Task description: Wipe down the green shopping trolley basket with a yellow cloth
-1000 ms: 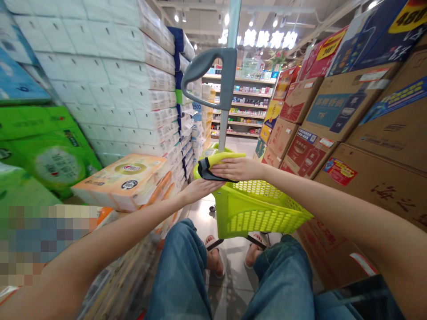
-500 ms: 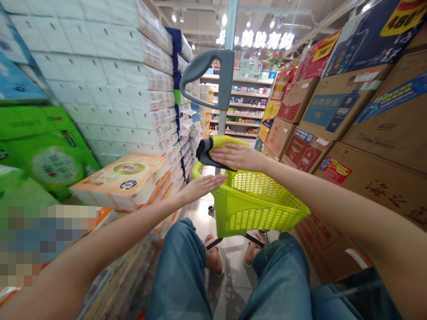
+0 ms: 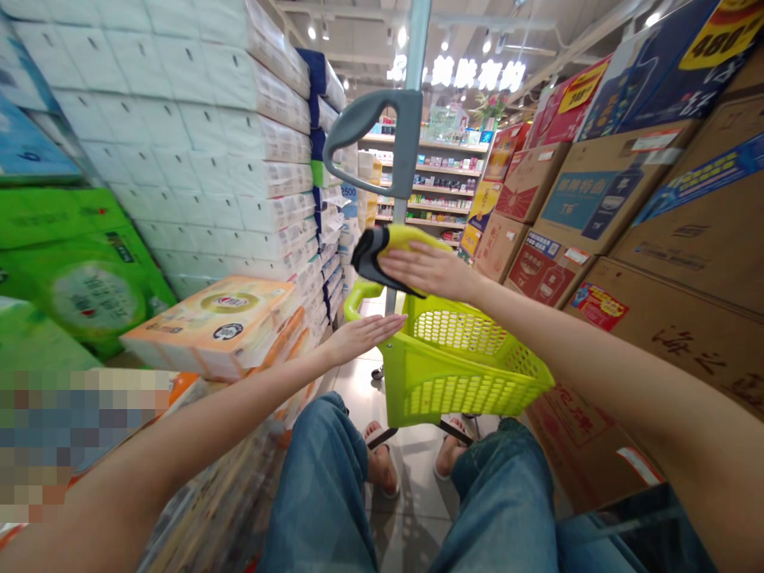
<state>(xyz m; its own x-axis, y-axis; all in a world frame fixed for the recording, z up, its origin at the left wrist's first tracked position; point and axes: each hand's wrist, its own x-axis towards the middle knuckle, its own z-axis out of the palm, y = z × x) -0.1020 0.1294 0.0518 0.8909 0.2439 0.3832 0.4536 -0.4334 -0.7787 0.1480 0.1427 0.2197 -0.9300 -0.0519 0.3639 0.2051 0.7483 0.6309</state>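
A lime-green plastic basket (image 3: 471,382) with perforated sides stands on a wheeled frame between my legs. My right hand (image 3: 423,269) grips a folded yellow cloth (image 3: 411,233) with a black and grey edge. Hand and cloth are above the basket's far rim, in front of the metal pole. My left hand (image 3: 367,333) lies flat on the basket's near left rim, fingers stretched out and together. A grey loop handle (image 3: 409,143) is fixed to the pole above both hands.
White tissue packs (image 3: 196,119) are stacked high on the left, with an orange tissue pack (image 3: 220,318) lower down. Cardboard cartons (image 3: 668,318) line the right side. Shelves of small goods (image 3: 442,179) stand beyond the pole. My feet are on the tiled floor below the basket.
My right hand has lifted slightly with the cloth, and more of the basket's far left rim shows beneath it. My left hand has stayed on the rim.
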